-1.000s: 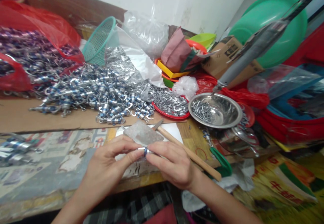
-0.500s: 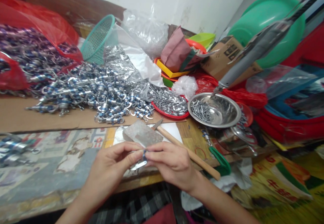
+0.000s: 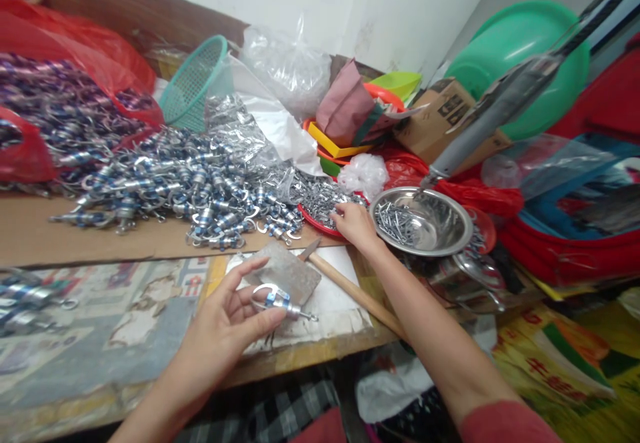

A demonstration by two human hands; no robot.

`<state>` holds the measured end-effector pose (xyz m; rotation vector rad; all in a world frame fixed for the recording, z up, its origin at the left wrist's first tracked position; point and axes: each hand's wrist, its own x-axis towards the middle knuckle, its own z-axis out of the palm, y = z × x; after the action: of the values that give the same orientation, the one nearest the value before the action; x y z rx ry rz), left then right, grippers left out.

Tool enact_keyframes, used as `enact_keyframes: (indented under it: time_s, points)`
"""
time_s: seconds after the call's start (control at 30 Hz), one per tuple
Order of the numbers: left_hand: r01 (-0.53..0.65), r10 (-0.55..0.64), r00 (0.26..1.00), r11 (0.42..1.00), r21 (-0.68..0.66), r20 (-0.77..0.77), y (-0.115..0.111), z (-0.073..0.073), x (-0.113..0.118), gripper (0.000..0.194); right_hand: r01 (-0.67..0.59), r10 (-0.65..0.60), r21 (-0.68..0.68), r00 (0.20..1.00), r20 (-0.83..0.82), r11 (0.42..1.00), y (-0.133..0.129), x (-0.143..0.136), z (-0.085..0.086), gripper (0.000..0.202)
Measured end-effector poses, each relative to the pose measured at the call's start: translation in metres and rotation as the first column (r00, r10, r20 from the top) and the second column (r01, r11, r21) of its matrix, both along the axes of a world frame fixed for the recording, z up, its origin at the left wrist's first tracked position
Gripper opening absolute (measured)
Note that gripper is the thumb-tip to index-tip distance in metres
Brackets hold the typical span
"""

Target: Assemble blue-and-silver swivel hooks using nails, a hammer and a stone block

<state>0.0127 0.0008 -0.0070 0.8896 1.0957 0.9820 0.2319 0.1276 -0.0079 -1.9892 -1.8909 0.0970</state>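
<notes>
My left hand (image 3: 227, 319) is above the front edge of the bench, closed loosely round a small silver-and-blue metal fitting (image 3: 280, 301). The fitting has a curved hook at one end and a ring at the other, pointing right. My right hand (image 3: 356, 226) is stretched out to the red tray (image 3: 325, 229) of small flat metal pieces (image 3: 317, 196). Its fingertips are pinched together at the tray, and what lies between them is hidden. Below my left fingers is a grey block (image 3: 287, 273) on white paper.
A hammer (image 3: 357, 293) lies right of the block, under my right forearm. A steel bowl (image 3: 440, 229) of pins stands beside the tray. A grey rod-shaped tool (image 3: 490, 119) slants above it. A heap of similar fittings (image 3: 165, 176) covers the cardboard at left.
My right hand has let go of the fitting and moved up and right to the red tray. My left hand keeps the fitting, its fingers now more spread, with the fitting turned.
</notes>
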Motion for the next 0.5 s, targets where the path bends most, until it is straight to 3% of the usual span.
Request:
enact_keyframes:
  time_s: [0.1,0.27,0.4,0.5]
  points:
    - [0.073,-0.073,0.997,0.997,-0.010,-0.011,0.003,0.000,-0.003,0.071,0.013,-0.012,-0.047,1.000,0.024,0.999,0.020,0.004,-0.012,0.021]
    - [0.114,-0.114,0.993,0.992,-0.051,-0.003,0.011,-0.009,-0.009,0.079,-0.036,0.036,-0.023,0.999,-0.030,0.999,0.017,0.008,-0.014,0.025]
    - [0.107,-0.102,0.992,0.992,-0.071,0.069,0.013,-0.011,-0.011,0.081,-0.147,0.140,-0.028,0.976,-0.164,0.989,-0.011,0.004,0.002,0.019]
    - [0.082,-0.077,0.994,0.994,-0.067,0.076,0.012,-0.010,-0.011,0.079,-0.358,0.327,-0.057,0.897,-0.297,0.932,-0.049,-0.014,0.014,0.010]
